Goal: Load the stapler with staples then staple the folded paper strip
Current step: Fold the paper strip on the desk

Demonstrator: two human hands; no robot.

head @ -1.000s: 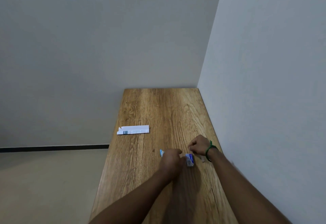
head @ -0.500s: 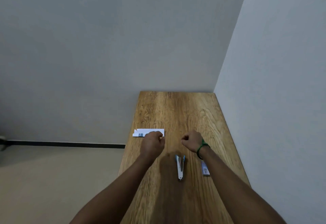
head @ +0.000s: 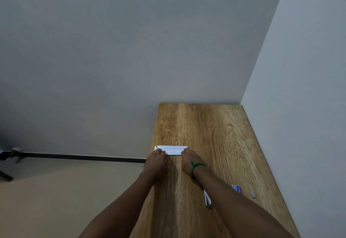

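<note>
While both arms reach forward over the wooden surface point(head: 206, 125), the folded paper strip point(head: 173, 150) lies flat near the left edge, about midway along its length. Left hand point(head: 156, 162) sits on the strip's left end, fingers curled down onto it — whether it pinches or only presses, cannot tell. Right hand point(head: 190, 161), a green band point(head: 194, 166) at the wrist, touches the strip's right end the same way, fingers bent, grip unclear. Stapler point(head: 207, 199) lies on the surface well behind the hands, partly hidden under the right forearm, untouched. Just to its right — a small blue-and-white staple box point(head: 237, 189), and nearer the right edge a short grey staple stick point(head: 253, 194), apart from the box.
</note>
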